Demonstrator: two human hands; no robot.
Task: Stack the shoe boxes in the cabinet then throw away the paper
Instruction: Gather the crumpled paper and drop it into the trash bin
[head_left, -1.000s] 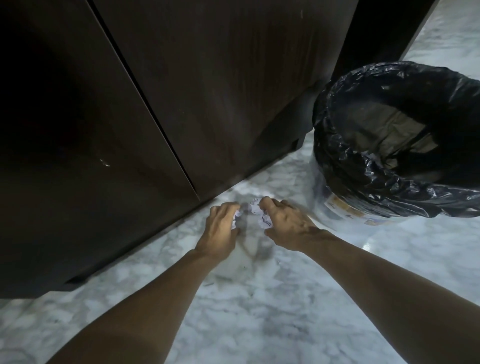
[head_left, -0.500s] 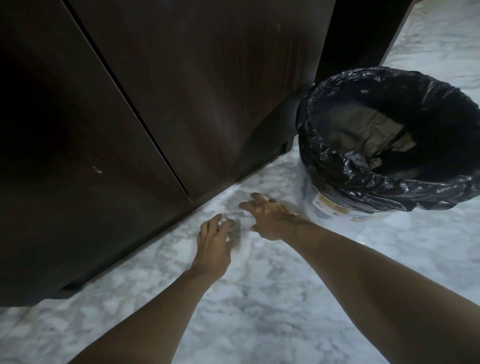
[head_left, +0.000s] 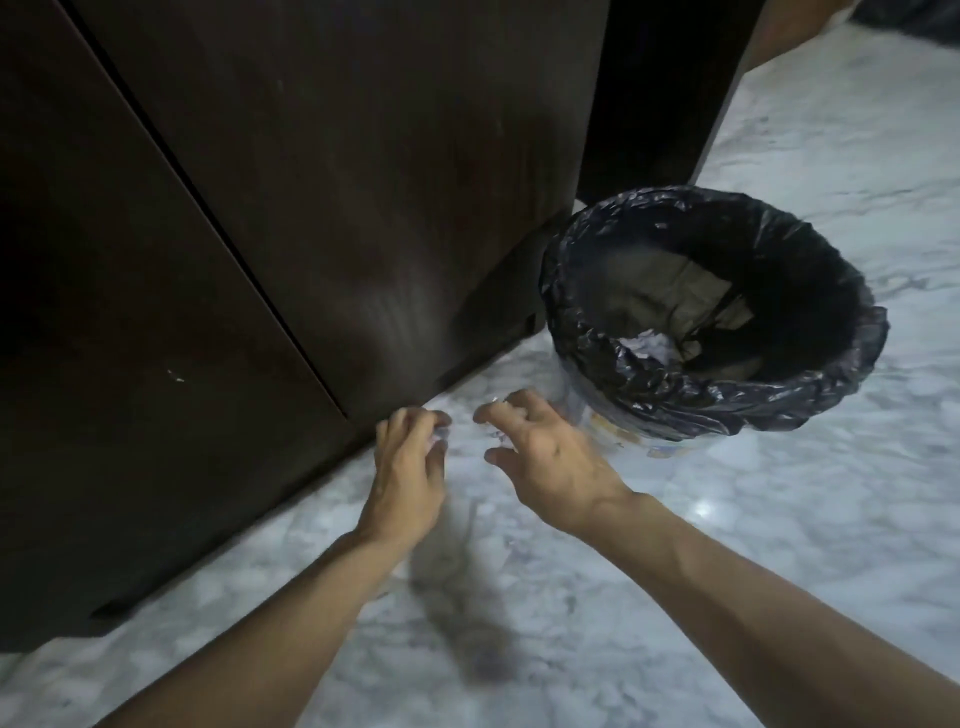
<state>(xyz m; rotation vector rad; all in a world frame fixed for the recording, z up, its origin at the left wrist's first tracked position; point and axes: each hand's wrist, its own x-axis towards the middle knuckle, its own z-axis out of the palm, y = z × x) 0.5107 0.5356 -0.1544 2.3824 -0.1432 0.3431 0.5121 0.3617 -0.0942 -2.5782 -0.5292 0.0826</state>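
Note:
The dark wooden cabinet (head_left: 322, 218) stands with its doors closed; no shoe boxes show. My left hand (head_left: 408, 462) hovers low over the marble floor by the cabinet's base, fingers curled around a small white paper scrap (head_left: 439, 438). My right hand (head_left: 548, 457) is just to its right, fingers spread and bent, with faint whitish bits by the fingertips. Beside it stands a bin (head_left: 727, 400) lined with a black bag. A crumpled white paper (head_left: 647, 345) and flat brown cardboard (head_left: 675, 291) lie inside the bin.
White-grey marble floor (head_left: 779, 519) spreads in front and to the right. A dark gap and a second dark panel (head_left: 654, 93) rise behind the bin. The bin nearly touches the cabinet's corner.
A second ago both hands gripped a crumpled paper on the floor. That wad is gone from the floor, and white paper now shows inside the bin. The hands have moved apart.

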